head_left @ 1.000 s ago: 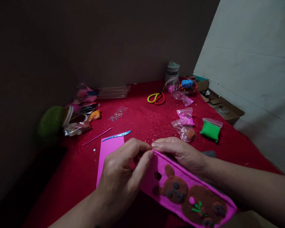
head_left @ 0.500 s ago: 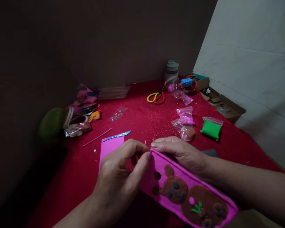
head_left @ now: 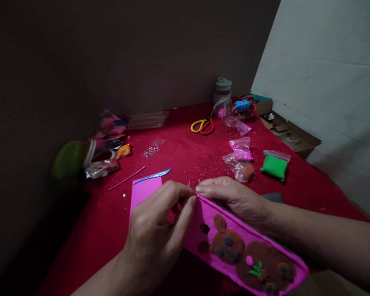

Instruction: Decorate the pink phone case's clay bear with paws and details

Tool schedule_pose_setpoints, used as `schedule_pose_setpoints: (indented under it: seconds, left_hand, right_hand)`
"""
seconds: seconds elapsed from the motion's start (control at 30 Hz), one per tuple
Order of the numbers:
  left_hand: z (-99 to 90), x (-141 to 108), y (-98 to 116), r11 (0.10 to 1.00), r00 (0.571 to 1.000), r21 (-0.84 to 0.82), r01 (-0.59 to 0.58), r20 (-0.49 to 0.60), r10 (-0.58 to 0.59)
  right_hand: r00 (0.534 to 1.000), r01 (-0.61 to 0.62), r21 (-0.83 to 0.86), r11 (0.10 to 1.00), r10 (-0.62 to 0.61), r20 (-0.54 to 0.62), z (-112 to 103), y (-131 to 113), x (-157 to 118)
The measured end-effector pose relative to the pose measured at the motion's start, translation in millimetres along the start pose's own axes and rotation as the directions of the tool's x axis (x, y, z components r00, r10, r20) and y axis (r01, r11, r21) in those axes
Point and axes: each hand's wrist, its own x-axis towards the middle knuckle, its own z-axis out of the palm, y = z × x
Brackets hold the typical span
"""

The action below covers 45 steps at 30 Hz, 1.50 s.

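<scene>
Thumb tip of your left hand (head_left: pixel 156 224) had eased slightly off the corner of the pink panel (head_left: pixel 237 226) since the earlier frame; little else had shifted. Judged from that, you were making small adjustments at one corner, the rest of the panel being left alone. It stood tilted at the near edge of view, brown bear (head_left: pixel 253 250) facing up. Left thumb and forefinger were narrowly parted at the corner; you could not tell whether they pinched the rim. Your right hand (head_left: pixel 239 201) held the panel's far long edge, thumb on top, other fingers mostly hidden. Beyond your left hand lay a pink sheet (head_left: pixel 146 189) with a blue knife (head_left: pixel 152 176) across its far end. Farther off: green bag (head_left: pixel 274 166), then scissors (head_left: pixel 202 126), then a bottle (head_left: pixel 223 90).
</scene>
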Motion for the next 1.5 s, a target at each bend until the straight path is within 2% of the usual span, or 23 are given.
schedule_pose_setpoints:
  seconds: [0.1, 0.2, 0.3, 0.37, 0.43, 0.53, 0.6, 0.83, 0.97, 1.2, 1.33, 1.5]
  left_hand:
    - [2.3, 1, 1, 0.997, 0.998, 0.044, -0.068, -0.003, 0.068]
    - [4.3, 1, 2, 0.987, 0.990, 0.101, -0.126, -0.052, 0.132]
    - [2.1, 1, 3, 0.989, 0.990, 0.072, -0.127, -0.058, 0.131]
    - [-1.8, 1, 3, 0.998, 0.998, -0.014, -0.057, -0.033, 0.056]
    - [-6.2, 3, 1, 0.987, 0.997, -0.142, 0.077, 0.008, -0.077]
    - [-10.4, 7, -3, 0.901, 0.963, -0.339, 0.270, 0.095, -0.253]
    - [-11.1, 9, -6, 0.859, 0.950, -0.405, 0.313, 0.134, -0.283]
    - [-8.0, 5, -9, 0.920, 0.981, -0.344, 0.189, 0.109, -0.161]
    - [-6.4, 4, -9, 0.950, 0.990, -0.280, 0.142, 0.056, -0.131]
    - [-5.1, 7, -7, 0.939, 0.982, -0.289, 0.188, 0.059, -0.179]
    - [-1.7, 7, -5, 0.992, 0.999, -0.118, 0.045, -0.020, -0.048]
    - [-0.1, 7, -3, 0.993, 0.994, 0.072, -0.094, -0.046, 0.098]
  right_hand:
    - [1.000, -0.004, 0.004, 1.000, 0.004, -0.003, 1, 0, 0]
    - [1.000, -0.017, 0.020, 1.000, 0.016, 0.008, 2, -1, 0]
    - [1.000, -0.009, 0.039, 0.999, 0.008, 0.025, 1, -3, -1]
    - [0.999, 0.008, 0.055, 0.998, -0.010, 0.035, 0, -4, 0]
    - [0.999, 0.028, 0.070, 0.997, -0.030, 0.030, -1, -5, 1]
    - [0.999, 0.038, 0.095, 0.995, -0.038, -0.004, -2, -5, 3]
    - [0.999, 0.040, 0.124, 0.991, -0.038, -0.015, -3, -4, 3]
    - [0.992, 0.123, 0.201, 0.972, -0.120, -0.029, -7, 0, 6]
    - [0.994, 0.108, 0.203, 0.973, -0.109, -0.006, -9, 1, 7]
    - [0.996, 0.084, 0.053, 0.995, -0.082, -0.045, -7, 0, 5]
    - [0.992, 0.113, -0.044, 0.993, -0.116, -0.052, -6, 0, 4]
    - [0.993, 0.114, -0.055, 0.992, -0.115, -0.014, -3, 2, 2]
